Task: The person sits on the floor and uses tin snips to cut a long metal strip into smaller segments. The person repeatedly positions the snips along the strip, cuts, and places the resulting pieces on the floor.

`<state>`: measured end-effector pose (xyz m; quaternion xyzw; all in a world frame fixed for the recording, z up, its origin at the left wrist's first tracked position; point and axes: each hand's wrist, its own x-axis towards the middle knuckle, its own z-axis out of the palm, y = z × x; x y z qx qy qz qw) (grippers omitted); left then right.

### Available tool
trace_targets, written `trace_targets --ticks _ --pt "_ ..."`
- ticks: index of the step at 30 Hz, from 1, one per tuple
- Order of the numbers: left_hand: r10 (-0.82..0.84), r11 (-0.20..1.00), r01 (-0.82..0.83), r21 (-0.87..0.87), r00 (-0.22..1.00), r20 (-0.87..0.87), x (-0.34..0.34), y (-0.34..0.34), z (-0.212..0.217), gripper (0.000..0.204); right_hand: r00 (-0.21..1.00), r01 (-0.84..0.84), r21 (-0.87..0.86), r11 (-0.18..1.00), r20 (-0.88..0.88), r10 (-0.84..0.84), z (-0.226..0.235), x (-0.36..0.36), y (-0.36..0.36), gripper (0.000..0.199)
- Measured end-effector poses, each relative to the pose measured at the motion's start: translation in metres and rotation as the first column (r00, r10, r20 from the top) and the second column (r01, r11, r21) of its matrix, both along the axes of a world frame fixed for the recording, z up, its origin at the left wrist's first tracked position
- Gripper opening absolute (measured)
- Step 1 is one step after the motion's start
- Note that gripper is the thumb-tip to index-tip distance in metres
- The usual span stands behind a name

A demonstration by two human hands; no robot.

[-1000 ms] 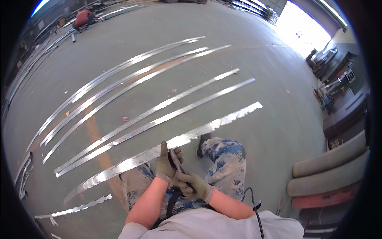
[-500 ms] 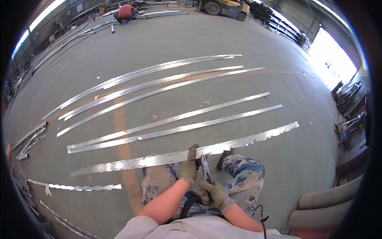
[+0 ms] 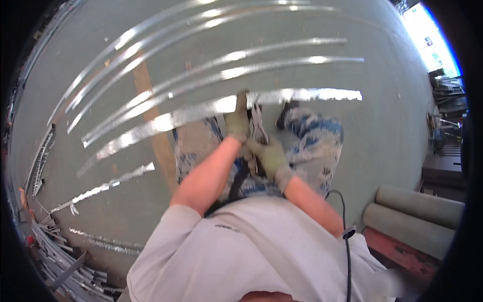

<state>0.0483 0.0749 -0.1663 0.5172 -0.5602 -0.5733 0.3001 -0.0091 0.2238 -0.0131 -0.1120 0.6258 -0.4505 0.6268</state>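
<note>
Gloved left hand (image 3: 236, 122) presses the metal strip (image 3: 166, 121) flat to steady it, while the right hand (image 3: 269, 156) grips snips (image 3: 257, 126) at its edge

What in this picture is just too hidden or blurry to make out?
- Head view: the tool between the gloved left hand and right hand is mostly covered by the hands; its kind is unclear.
- Whether the tool touches the nearest metal strip: blurred.
- The cable runs behind the shirt; its end is hidden.
- The scrap pile is cut off by the dark rim.
</note>
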Motion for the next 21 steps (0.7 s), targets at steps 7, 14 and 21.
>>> trace_targets --ticks 7,14,21 --pt "0.334 0.904 -0.147 0.402 0.83 -0.447 -0.007 0.012 0.066 0.04 0.914 -0.01 0.017 1.0 0.405 0.002 -0.002 -0.024 0.001 0.019" --pt "0.392 0.887 -0.183 0.424 0.783 -0.483 -0.007 0.014 0.081 0.038 0.82 0.073 -0.063 0.995 0.572 -0.024 -0.012 -0.023 0.002 0.017" --pt "0.392 0.904 -0.215 0.369 0.762 -0.515 -0.007 0.007 0.052 0.031 0.89 -0.019 0.02 1.0 0.457 0.008 -0.015 -0.035 0.0 0.019"
